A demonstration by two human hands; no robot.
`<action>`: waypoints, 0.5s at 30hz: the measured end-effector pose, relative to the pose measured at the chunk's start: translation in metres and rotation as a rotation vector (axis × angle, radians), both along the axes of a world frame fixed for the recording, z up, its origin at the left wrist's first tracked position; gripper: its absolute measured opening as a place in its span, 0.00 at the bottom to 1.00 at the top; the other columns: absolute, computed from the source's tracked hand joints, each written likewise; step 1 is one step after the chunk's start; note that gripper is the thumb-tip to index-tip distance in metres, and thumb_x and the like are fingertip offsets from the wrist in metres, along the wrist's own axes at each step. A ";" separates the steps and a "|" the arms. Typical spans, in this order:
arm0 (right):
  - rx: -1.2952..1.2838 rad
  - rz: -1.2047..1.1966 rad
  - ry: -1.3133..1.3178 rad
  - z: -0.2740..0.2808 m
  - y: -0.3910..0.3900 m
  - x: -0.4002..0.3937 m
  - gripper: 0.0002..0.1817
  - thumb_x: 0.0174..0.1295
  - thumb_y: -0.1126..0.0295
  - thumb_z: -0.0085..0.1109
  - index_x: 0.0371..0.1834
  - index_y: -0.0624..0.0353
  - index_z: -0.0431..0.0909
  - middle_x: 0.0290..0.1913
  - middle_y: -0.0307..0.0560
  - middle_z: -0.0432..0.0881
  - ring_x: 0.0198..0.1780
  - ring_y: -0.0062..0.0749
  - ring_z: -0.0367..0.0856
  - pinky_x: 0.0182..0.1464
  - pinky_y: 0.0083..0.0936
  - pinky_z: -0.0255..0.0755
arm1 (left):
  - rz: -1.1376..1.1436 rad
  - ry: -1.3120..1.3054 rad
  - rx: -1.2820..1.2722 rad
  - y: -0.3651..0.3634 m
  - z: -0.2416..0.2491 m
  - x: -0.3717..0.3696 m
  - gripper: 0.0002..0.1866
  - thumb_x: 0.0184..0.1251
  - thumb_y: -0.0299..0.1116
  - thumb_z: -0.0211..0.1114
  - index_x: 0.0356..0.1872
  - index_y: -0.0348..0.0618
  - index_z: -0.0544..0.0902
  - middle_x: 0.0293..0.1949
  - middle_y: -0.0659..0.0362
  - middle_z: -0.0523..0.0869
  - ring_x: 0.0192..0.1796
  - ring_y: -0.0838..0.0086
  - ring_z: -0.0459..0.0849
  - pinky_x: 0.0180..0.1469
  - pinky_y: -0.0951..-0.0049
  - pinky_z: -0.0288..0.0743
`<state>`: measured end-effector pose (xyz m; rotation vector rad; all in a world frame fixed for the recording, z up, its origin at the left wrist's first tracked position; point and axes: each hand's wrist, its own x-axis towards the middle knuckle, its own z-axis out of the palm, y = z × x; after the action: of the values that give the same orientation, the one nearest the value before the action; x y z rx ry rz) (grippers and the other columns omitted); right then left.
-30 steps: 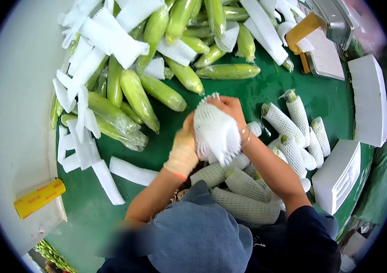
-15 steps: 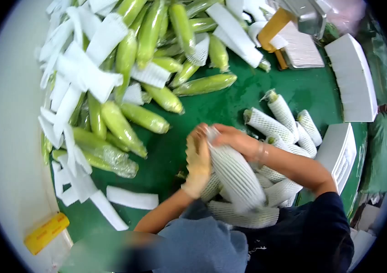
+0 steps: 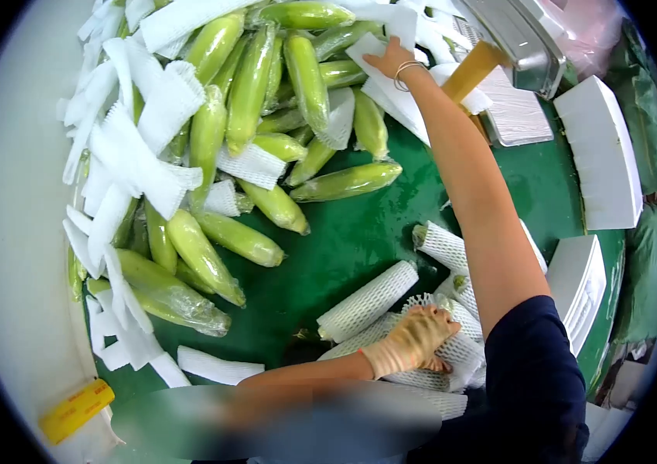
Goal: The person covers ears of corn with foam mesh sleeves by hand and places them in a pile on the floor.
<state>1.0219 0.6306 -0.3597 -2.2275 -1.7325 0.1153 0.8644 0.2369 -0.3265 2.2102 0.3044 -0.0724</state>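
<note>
My left hand [image 3: 419,338], in a pale glove, curls its fingers over a net-sleeved vegetable [image 3: 460,357] in the pile near my body. My right hand [image 3: 392,60], with thin bands at the wrist, reaches to the far side, thumb and a finger apart, touching white foam sleeves [image 3: 399,25]. Left of it lies a heap of green, film-wrapped vegetables [image 3: 251,89]. One sleeved vegetable [image 3: 368,301] rests at the near pile's left edge. My right forearm hides part of that pile.
More white foam sleeves [image 3: 123,151] lie along the left. A yellow roll [image 3: 77,411] is at the lower left. A metal tray [image 3: 525,42] on a yellow support [image 3: 474,73] stands at the upper right, with white foam boxes [image 3: 603,155] at the right edge.
My hands have separated. The sleeved vegetable they held together is down in the near pile under my left hand. My right hand has moved far forward to the foam sleeves. The view has shifted slightly.
</note>
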 end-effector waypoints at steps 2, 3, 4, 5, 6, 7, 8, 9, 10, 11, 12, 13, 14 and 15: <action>0.102 0.138 0.072 0.007 -0.005 0.005 0.37 0.49 0.56 0.65 0.61 0.59 0.62 0.48 0.62 0.77 0.51 0.59 0.74 0.57 0.37 0.68 | -0.006 -0.006 0.084 -0.007 -0.009 0.002 0.38 0.43 0.60 0.68 0.47 0.38 0.75 0.45 0.53 0.77 0.51 0.62 0.75 0.51 0.66 0.71; 0.293 0.171 0.022 0.016 -0.021 0.005 0.33 0.50 0.61 0.64 0.61 0.54 0.64 0.48 0.60 0.77 0.51 0.55 0.74 0.55 0.39 0.68 | -0.006 -0.016 0.078 -0.008 -0.006 -0.004 0.39 0.44 0.60 0.67 0.50 0.38 0.74 0.48 0.52 0.76 0.52 0.60 0.74 0.54 0.65 0.68; 0.369 0.216 0.000 0.040 -0.052 -0.002 0.27 0.55 0.67 0.59 0.59 0.51 0.66 0.49 0.57 0.75 0.51 0.52 0.75 0.53 0.40 0.70 | -0.005 -0.036 0.071 -0.009 -0.005 -0.010 0.40 0.46 0.60 0.67 0.53 0.38 0.72 0.51 0.50 0.74 0.53 0.58 0.72 0.56 0.64 0.66; 0.496 0.308 0.064 0.057 -0.077 0.001 0.27 0.55 0.70 0.60 0.60 0.51 0.65 0.50 0.57 0.75 0.52 0.52 0.74 0.54 0.38 0.69 | 0.001 -0.130 -0.002 -0.011 -0.017 -0.019 0.41 0.50 0.58 0.66 0.60 0.40 0.67 0.57 0.49 0.70 0.57 0.56 0.69 0.62 0.61 0.59; 0.598 0.402 0.164 0.078 -0.110 -0.001 0.29 0.55 0.72 0.61 0.61 0.50 0.64 0.48 0.56 0.77 0.48 0.44 0.78 0.50 0.34 0.73 | 0.165 -0.452 -0.127 -0.021 -0.048 -0.026 0.38 0.53 0.53 0.66 0.61 0.41 0.67 0.58 0.49 0.70 0.61 0.56 0.67 0.65 0.61 0.55; 0.517 0.402 0.587 0.096 -0.146 -0.009 0.29 0.56 0.74 0.61 0.62 0.53 0.63 0.44 0.53 0.80 0.43 0.34 0.82 0.43 0.26 0.76 | 0.263 -0.421 -0.316 0.000 -0.037 -0.040 0.33 0.54 0.46 0.68 0.59 0.42 0.70 0.58 0.49 0.71 0.62 0.58 0.67 0.65 0.62 0.57; 0.476 0.421 0.864 0.109 -0.180 -0.022 0.26 0.58 0.74 0.59 0.61 0.57 0.65 0.40 0.50 0.81 0.39 0.26 0.82 0.38 0.21 0.77 | 0.476 -0.513 -0.459 0.015 -0.054 -0.054 0.29 0.56 0.39 0.68 0.58 0.42 0.71 0.57 0.49 0.72 0.60 0.60 0.70 0.61 0.64 0.63; 0.380 0.376 1.047 0.102 -0.205 -0.030 0.24 0.58 0.75 0.59 0.59 0.58 0.66 0.41 0.50 0.80 0.38 0.27 0.82 0.38 0.20 0.77 | 0.687 -0.576 -0.084 0.047 -0.050 -0.062 0.23 0.58 0.37 0.65 0.54 0.41 0.74 0.48 0.50 0.79 0.50 0.62 0.77 0.55 0.69 0.70; 0.257 0.346 1.124 0.081 -0.224 -0.037 0.22 0.58 0.75 0.60 0.56 0.56 0.68 0.40 0.43 0.80 0.37 0.23 0.80 0.38 0.18 0.75 | 1.025 -0.363 -0.498 0.071 -0.037 -0.074 0.21 0.63 0.38 0.61 0.55 0.40 0.73 0.46 0.52 0.80 0.46 0.67 0.79 0.48 0.73 0.74; 0.068 0.278 1.236 0.061 -0.245 -0.052 0.18 0.58 0.74 0.61 0.51 0.56 0.71 0.39 0.36 0.78 0.37 0.19 0.77 0.40 0.17 0.73 | 1.006 -0.553 -0.253 0.095 -0.048 -0.075 0.20 0.65 0.37 0.59 0.55 0.40 0.72 0.45 0.54 0.80 0.44 0.70 0.80 0.45 0.73 0.75; -0.103 0.231 1.394 0.035 -0.259 -0.065 0.13 0.58 0.73 0.61 0.45 0.56 0.72 0.37 0.33 0.77 0.38 0.16 0.74 0.43 0.18 0.71 | 1.013 -0.602 -0.231 0.105 -0.059 -0.078 0.18 0.66 0.35 0.57 0.55 0.41 0.72 0.45 0.55 0.80 0.44 0.72 0.79 0.44 0.73 0.75; -0.192 0.158 1.627 0.010 -0.269 -0.080 0.11 0.59 0.73 0.59 0.44 0.55 0.71 0.39 0.36 0.77 0.39 0.19 0.75 0.43 0.20 0.72 | 1.018 -0.651 -0.206 0.115 -0.071 -0.081 0.17 0.67 0.33 0.56 0.56 0.41 0.72 0.45 0.57 0.80 0.43 0.74 0.79 0.43 0.73 0.75; -0.180 -0.010 1.870 -0.006 -0.274 -0.101 0.13 0.60 0.73 0.58 0.47 0.55 0.69 0.39 0.39 0.77 0.39 0.22 0.76 0.44 0.21 0.73 | 0.975 -0.643 -0.429 0.122 -0.070 -0.087 0.16 0.67 0.32 0.56 0.54 0.41 0.73 0.45 0.58 0.80 0.44 0.75 0.78 0.44 0.75 0.74; -0.152 -0.075 1.951 -0.026 -0.273 -0.109 0.14 0.60 0.73 0.58 0.48 0.56 0.68 0.41 0.42 0.77 0.39 0.26 0.77 0.43 0.23 0.74 | 0.945 -0.625 -0.656 0.130 -0.070 -0.092 0.15 0.66 0.31 0.56 0.53 0.41 0.74 0.45 0.60 0.80 0.45 0.76 0.77 0.45 0.77 0.72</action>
<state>0.9132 0.3579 -0.3862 -1.0233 -0.4272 1.6654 0.7724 0.3668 -0.3962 1.1872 0.7930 0.8825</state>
